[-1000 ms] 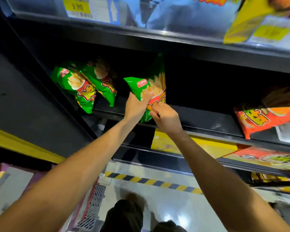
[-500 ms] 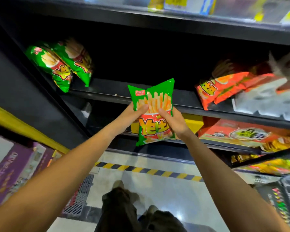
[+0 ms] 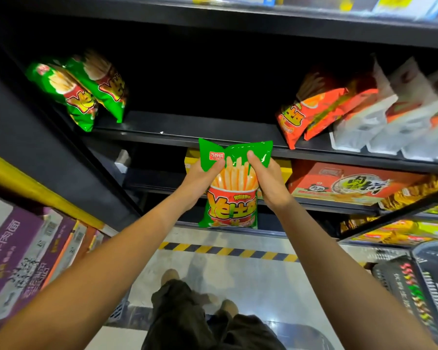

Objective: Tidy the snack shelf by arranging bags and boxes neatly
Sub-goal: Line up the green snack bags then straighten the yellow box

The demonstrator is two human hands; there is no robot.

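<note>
The green fries bag (image 3: 232,183) is gripped by both hands, left hand (image 3: 202,180) and right hand (image 3: 266,183), off the shelf (image 3: 200,135). Two matching bags (image 3: 84,92) are leaned at its left end. Placement is judged outstanding.

We note: green snack bag (image 3: 232,184) glossy plastic film; shelf (image 3: 187,133) matt black metal; purple boxes (image 3: 13,253) smooth printed cardboard.

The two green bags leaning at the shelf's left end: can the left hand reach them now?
Probably not yet: the left hand grips the held green bag; otherwise nothing blocks the leaning green bags.
</note>
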